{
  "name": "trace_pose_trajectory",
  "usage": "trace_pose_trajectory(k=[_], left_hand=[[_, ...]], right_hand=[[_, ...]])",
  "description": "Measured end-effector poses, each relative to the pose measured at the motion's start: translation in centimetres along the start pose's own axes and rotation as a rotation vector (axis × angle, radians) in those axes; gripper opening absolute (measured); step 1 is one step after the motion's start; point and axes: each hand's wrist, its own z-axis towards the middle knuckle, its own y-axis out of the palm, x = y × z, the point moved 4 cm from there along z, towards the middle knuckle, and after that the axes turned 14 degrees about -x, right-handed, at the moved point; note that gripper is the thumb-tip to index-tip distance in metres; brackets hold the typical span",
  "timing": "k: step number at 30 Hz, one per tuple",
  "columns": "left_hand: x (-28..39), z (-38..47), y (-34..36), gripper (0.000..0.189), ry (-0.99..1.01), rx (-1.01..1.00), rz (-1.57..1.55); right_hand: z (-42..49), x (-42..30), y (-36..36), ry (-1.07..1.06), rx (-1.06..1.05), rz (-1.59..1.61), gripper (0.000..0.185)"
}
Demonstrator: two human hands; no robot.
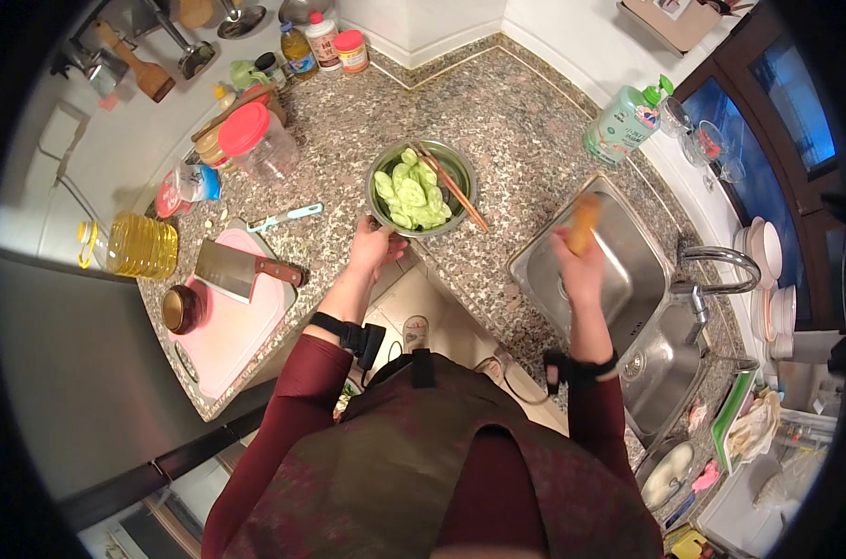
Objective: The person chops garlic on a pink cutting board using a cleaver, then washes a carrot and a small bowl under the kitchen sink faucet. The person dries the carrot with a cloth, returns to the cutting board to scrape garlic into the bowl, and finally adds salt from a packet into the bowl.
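Note:
My left hand (375, 246) is at the near-left rim of a steel bowl (470, 168), its fingers touching or just beside it. Green cucumber slices (412, 194) lie in the bowl, and a pair of wooden chopsticks (454, 187) leans across its right side. Over the left basin of the steel sink (622, 279), my right hand (578, 262) holds an upright orange-brown object (584, 223), blurred, perhaps a small bottle. Left of my left hand, a cleaver (231, 269) and a small brown pot (182, 309) rest on a pink cutting board (238, 349).
A teal peeler (287, 218) lies left of the bowl. A red-lidded plastic jar (259, 143) and an oil jug (142, 244) stand at the left. The green soap bottle (622, 126) is behind the sink, and the faucet (723, 269) arches at its right.

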Motion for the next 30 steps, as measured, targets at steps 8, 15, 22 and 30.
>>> trace_pose_trajectory(k=[8, 15, 22, 30], left_hand=[[1.6, 0.3, -0.3, 0.050, 0.006, -0.122, 0.066], [1.8, 0.9, -0.2, 0.067, 0.078, -0.132, 0.061], [1.5, 2.0, 1.5, 0.058, 0.078, -0.122, 0.033], [2.7, 2.5, 4.7, 0.053, 0.078, -0.154, 0.029]], right_hand=[[8.8, -8.4, 12.9, -0.194, -0.305, -0.651, 0.033], [11.8, -6.3, 16.5, -0.100, -0.339, -0.858, 0.038], [14.8, -6.2, 16.6, -0.070, -0.348, -0.907, 0.027], [17.3, -5.6, 15.2, -0.148, -0.299, -0.935, 0.038]])
